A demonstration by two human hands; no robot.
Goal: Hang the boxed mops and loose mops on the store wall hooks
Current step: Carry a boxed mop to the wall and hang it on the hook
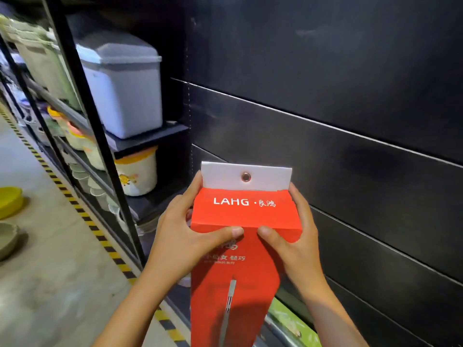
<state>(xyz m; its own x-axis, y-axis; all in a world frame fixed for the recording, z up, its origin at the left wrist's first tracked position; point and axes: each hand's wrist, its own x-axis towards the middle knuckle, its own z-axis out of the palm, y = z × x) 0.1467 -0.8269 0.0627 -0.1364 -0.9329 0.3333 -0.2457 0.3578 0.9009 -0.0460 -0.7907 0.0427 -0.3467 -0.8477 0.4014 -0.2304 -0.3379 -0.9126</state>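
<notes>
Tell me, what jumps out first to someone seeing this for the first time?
A bright red mop box fills the lower centre, held near its top by the left hand and right hand, thumbs on its front. Its white tab with a metal eyelet stands against the dark slatted wall. At left, a grey lidded bin sits on a shelf.

Dark slatted wall (350,136) ahead bare, open reach above red mop box (240,259). Left blocked by black shelf post (105,151), grey bin (120,83). Floor aisle (50,259) far left open beside yellow basin (10,200).
</notes>
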